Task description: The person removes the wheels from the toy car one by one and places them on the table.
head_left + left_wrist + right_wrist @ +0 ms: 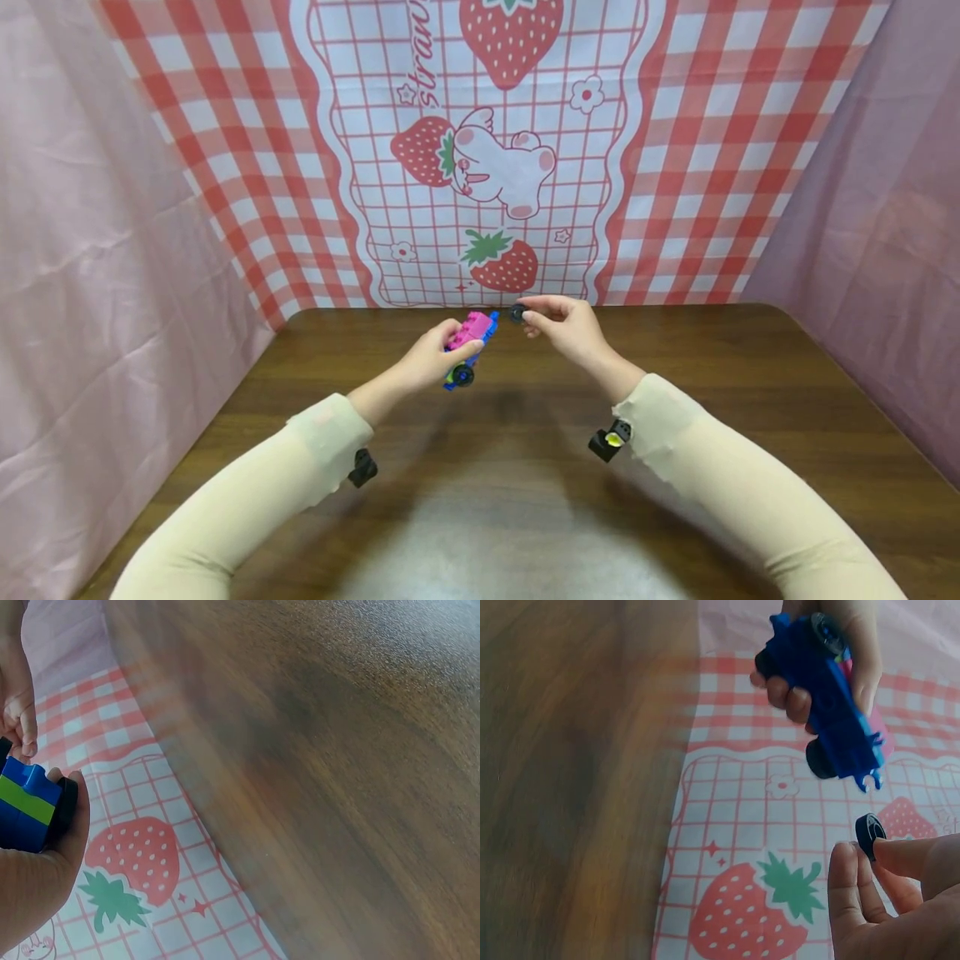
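Note:
My left hand (433, 360) grips a small brick-built toy car (470, 349) with a blue base, pink top and black wheels, held above the brown table (480, 467). In the right wrist view the toy car (826, 697) shows its blue underside and a black wheel, with the left hand's fingers (784, 691) curled round it. My right hand (567, 326) pinches a loose black wheel (517, 313) between thumb and fingertip, just right of the car's front end. The same wheel (869, 835) appears below the car in the right wrist view. The left wrist view shows the car's blue and green end (26, 806).
A red-checked strawberry cloth (487, 150) hangs behind the table, with pink cloth on both sides. Cream sleeves (285, 475) cover both forearms. The wooden tabletop stretches toward me in front of the hands.

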Tool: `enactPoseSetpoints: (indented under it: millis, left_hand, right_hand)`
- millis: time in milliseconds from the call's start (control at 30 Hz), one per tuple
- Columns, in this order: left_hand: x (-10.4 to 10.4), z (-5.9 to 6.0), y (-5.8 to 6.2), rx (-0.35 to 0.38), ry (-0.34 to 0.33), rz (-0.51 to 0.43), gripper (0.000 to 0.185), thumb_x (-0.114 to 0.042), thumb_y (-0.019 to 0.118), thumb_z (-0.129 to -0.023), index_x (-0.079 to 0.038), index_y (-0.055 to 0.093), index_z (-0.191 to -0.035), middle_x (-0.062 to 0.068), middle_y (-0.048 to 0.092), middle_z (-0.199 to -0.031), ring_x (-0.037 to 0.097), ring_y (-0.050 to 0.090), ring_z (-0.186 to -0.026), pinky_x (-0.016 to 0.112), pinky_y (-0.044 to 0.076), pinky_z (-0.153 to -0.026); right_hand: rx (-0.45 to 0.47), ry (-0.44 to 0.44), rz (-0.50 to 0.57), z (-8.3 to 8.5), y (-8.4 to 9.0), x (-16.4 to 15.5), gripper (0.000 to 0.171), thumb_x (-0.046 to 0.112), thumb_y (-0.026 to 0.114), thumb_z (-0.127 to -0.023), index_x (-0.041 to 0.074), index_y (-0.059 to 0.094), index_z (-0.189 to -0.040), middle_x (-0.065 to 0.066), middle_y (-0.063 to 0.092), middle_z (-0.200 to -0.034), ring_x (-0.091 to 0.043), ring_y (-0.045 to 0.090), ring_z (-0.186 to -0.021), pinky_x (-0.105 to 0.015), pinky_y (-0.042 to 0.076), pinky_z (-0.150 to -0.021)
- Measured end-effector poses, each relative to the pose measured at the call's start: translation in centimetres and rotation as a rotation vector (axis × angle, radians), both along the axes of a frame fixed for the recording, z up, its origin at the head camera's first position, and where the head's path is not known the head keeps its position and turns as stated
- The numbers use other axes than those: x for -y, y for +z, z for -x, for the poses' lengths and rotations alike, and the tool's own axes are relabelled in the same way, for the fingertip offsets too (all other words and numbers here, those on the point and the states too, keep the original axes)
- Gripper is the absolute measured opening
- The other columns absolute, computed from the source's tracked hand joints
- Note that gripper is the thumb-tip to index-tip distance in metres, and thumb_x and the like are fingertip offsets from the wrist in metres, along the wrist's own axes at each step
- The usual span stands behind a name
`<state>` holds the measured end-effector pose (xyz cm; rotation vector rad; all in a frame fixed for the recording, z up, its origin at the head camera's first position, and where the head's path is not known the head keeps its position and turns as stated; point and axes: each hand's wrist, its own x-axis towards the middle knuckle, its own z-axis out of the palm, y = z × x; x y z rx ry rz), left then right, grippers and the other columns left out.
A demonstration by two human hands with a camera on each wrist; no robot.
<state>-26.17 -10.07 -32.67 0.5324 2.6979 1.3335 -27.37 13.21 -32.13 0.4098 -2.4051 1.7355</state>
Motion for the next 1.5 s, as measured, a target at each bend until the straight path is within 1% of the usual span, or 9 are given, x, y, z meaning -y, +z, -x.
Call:
enactPoseSetpoints:
  millis: [167,267,467,600,700,867,1100,1333,1500]
  left_hand:
    - [0.4,0.0,-0.1,0.008,-0.004,-0.011,0.031,-0.032,0.059,-0.097,-0.003,0.053,-0.108,0.013,0.062,-0.094,0.016,0.061,-0.074,0.027,0.051,-0.057]
    - [0.6,0.0,0.0,0.002,-0.007,-0.007,0.032,-0.032,0.058,-0.097,-0.003,0.052,-0.108,0.013,0.061,-0.092,0.016,0.06,-0.072,0.027,0.05,-0.056]
    - [0.6,-0.3,0.3,0.008,-0.01,-0.011,0.032,-0.032,0.059,-0.097,-0.004,0.052,-0.109,0.012,0.058,-0.091,0.016,0.058,-0.071,0.026,0.05,-0.055]
    - [0.6,-0.4,0.4,0.0,-0.007,-0.005,0.032,-0.033,0.059,-0.097,-0.004,0.053,-0.109,0.01,0.057,-0.089,0.015,0.056,-0.07,0.025,0.048,-0.056]
    - [0.7,-0.6,0.4,-0.008,-0.008,0.0,0.032,-0.032,0.06,-0.097,-0.003,0.053,-0.109,0.009,0.056,-0.088,0.015,0.054,-0.069,0.024,0.047,-0.055]
    - [1.0,-0.7,0.5,-0.003,-0.001,-0.009,0.031,-0.032,0.06,-0.096,-0.004,0.053,-0.107,0.01,0.058,-0.088,0.014,0.056,-0.067,0.025,0.049,-0.053]
    - [1.2,-0.7,0.5,0.0,-0.005,-0.01,0.031,-0.033,0.06,-0.096,-0.005,0.053,-0.107,0.01,0.059,-0.087,0.015,0.059,-0.067,0.026,0.05,-0.052]
    - [1.2,-0.7,0.3,-0.007,-0.007,0.006,0.031,-0.033,0.061,-0.096,-0.005,0.054,-0.108,0.009,0.061,-0.089,0.015,0.058,-0.069,0.026,0.05,-0.055]
    - [1.3,-0.9,0.2,-0.011,-0.018,0.004,0.031,-0.03,0.062,-0.095,-0.003,0.054,-0.108,0.01,0.062,-0.089,0.014,0.057,-0.07,0.025,0.049,-0.056]
  right_hand:
    - [0.037,0.006,-0.011,0.8,-0.2,-0.4,0.031,0.018,0.065,-0.093,0.003,0.067,-0.12,-0.025,0.07,-0.102,-0.009,0.068,-0.072,-0.022,0.056,-0.068]
    - [0.063,0.009,0.011,1.3,-0.5,-0.6,0.031,0.016,0.066,-0.093,0.001,0.066,-0.121,-0.021,0.071,-0.1,-0.008,0.068,-0.071,-0.023,0.056,-0.069]
    - [0.17,-0.004,0.109,2.1,-1.2,-1.0,0.035,0.014,0.068,-0.091,-0.002,0.065,-0.122,0.0,0.074,-0.083,-0.008,0.07,-0.071,-0.028,0.058,-0.074]
    - [0.253,-0.01,0.184,2.6,-1.8,-1.2,0.036,0.012,0.068,-0.091,-0.005,0.063,-0.122,0.007,0.072,-0.075,-0.009,0.07,-0.071,-0.032,0.058,-0.079]
    - [0.286,-0.01,0.217,3.1,-2.3,-1.3,0.036,0.01,0.067,-0.091,-0.008,0.062,-0.122,0.005,0.072,-0.075,-0.008,0.07,-0.068,-0.032,0.058,-0.079]
    - [0.326,-0.005,0.263,3.9,-3.1,-1.4,0.037,0.004,0.065,-0.091,-0.013,0.058,-0.123,0.001,0.073,-0.073,-0.007,0.069,-0.063,-0.026,0.058,-0.071]
    - [0.395,-0.015,0.271,5.2,-4.5,-1.3,0.038,-0.002,0.062,-0.09,-0.016,0.054,-0.125,0.001,0.071,-0.071,-0.007,0.067,-0.059,-0.029,0.058,-0.075]
    - [0.44,-0.021,0.27,5.8,-6.2,-1.0,0.037,-0.009,0.06,-0.088,-0.02,0.053,-0.123,-0.003,0.069,-0.069,-0.01,0.065,-0.055,-0.026,0.058,-0.065]
    - [0.495,-0.021,0.255,6.0,-6.6,-0.9,0.036,-0.01,0.059,-0.089,-0.02,0.053,-0.123,-0.006,0.07,-0.074,-0.01,0.065,-0.056,-0.025,0.058,-0.063]
